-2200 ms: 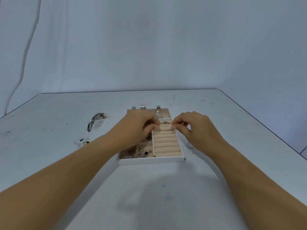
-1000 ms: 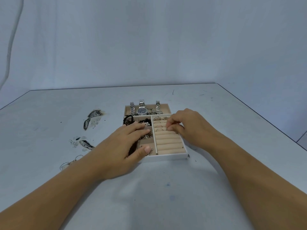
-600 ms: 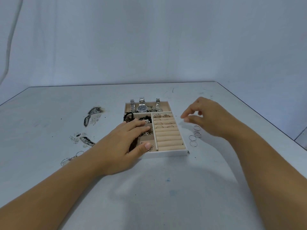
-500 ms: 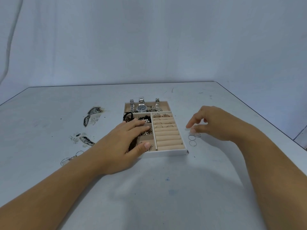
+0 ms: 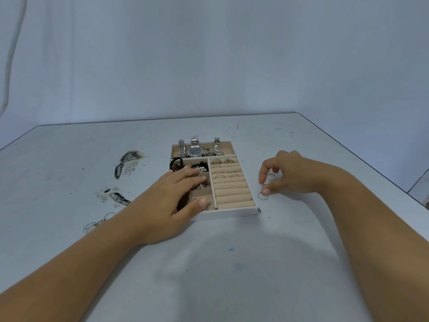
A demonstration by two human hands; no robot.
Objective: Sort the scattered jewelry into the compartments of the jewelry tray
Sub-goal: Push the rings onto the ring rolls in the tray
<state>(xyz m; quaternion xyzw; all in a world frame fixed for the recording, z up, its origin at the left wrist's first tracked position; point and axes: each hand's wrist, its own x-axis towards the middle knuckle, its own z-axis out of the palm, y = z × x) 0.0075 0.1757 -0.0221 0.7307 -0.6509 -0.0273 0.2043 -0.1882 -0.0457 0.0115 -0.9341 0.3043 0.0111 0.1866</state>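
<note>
Head camera looks down at a big white table (image 5: 232, 263). It has some dark marks (image 5: 126, 162) toward its left edge. My jewelry tray (image 5: 229, 212) sits in the middle of the table, a little nearer the far edge. My left hand (image 5: 171, 201) lies flat on the left part of the tray. Its fingers are straight and spread over the small boxes there, and its thumb rests by the tray's near wall. My right hand (image 5: 290, 175) is on the table just right of the tray. Its fingers curl down, with the thumb and pointer finger close around some thin loose rings (image 5: 263, 195) lying there. I cannot tell if it has one pinched. Three silver watches (image 5: 196, 151) lie in the long box at the tray's far end. A black hair tie (image 5: 176, 165) and dark beads (image 5: 200, 166) are in the boxes just past my left fingers. A few small rings (image 5: 224, 169) are tucked into the soft rolls on the tray's right side. More wire rings (image 5: 92, 226) lie on the table by my left arm.
</note>
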